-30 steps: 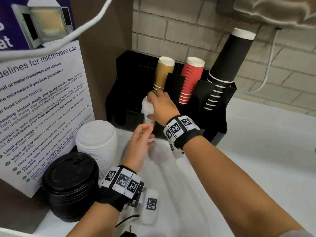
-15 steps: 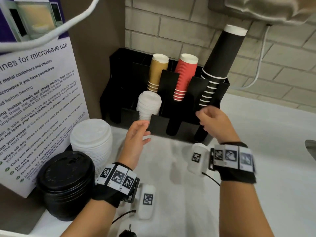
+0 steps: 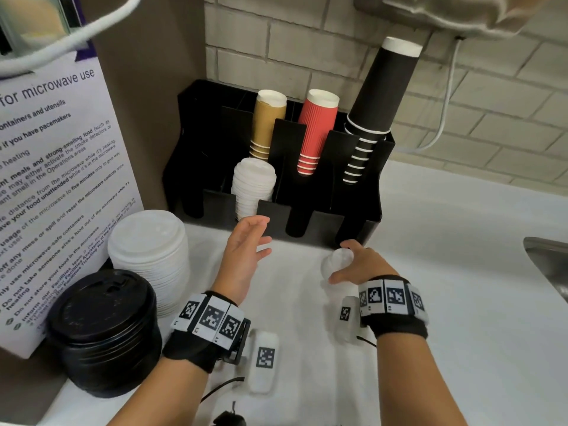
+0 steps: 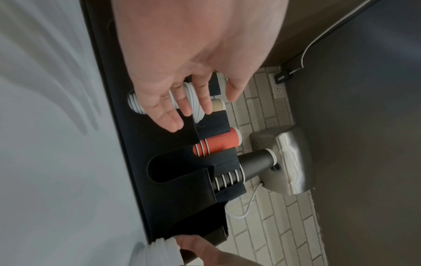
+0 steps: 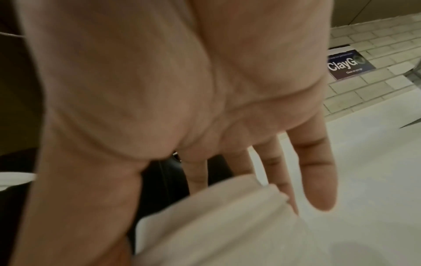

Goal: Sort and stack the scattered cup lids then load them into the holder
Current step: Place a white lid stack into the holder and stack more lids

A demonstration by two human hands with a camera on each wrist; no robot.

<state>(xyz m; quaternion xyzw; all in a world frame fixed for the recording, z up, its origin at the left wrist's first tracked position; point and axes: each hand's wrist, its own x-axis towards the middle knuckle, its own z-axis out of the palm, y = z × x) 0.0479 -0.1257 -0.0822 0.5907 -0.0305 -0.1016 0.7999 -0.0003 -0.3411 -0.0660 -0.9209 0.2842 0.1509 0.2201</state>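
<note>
A black holder point(image 3: 353, 216) stands against the brick wall with cup stacks in its rear slots. A stack of small white lids point(image 3: 253, 186) sits in a front slot, also visible in the left wrist view point(image 4: 193, 100). My left hand point(image 3: 261, 238) hovers open just in front of that slot, fingers straight and holding nothing point(image 4: 182, 108). My right hand point(image 3: 344, 262) is low over the counter before the holder's right end. It grips a few small white lids point(image 3: 333, 261) between thumb and fingers point(image 5: 316, 180), the lids point(image 5: 216, 225) blurred.
A tall stack of large white lids point(image 3: 150, 256) and a stack of black lids point(image 3: 104, 327) stand at the left by a microwave notice point(image 3: 55, 167). A steel sink edge point(image 3: 547, 259) lies at the right. Gold point(image 3: 267, 124), red point(image 3: 316, 130) and black cups point(image 3: 378, 96) jut from the holder.
My right hand left the lids in the holder, swung right and came down to the counter, where it now holds a few small white lids. The left hand barely moved.
</note>
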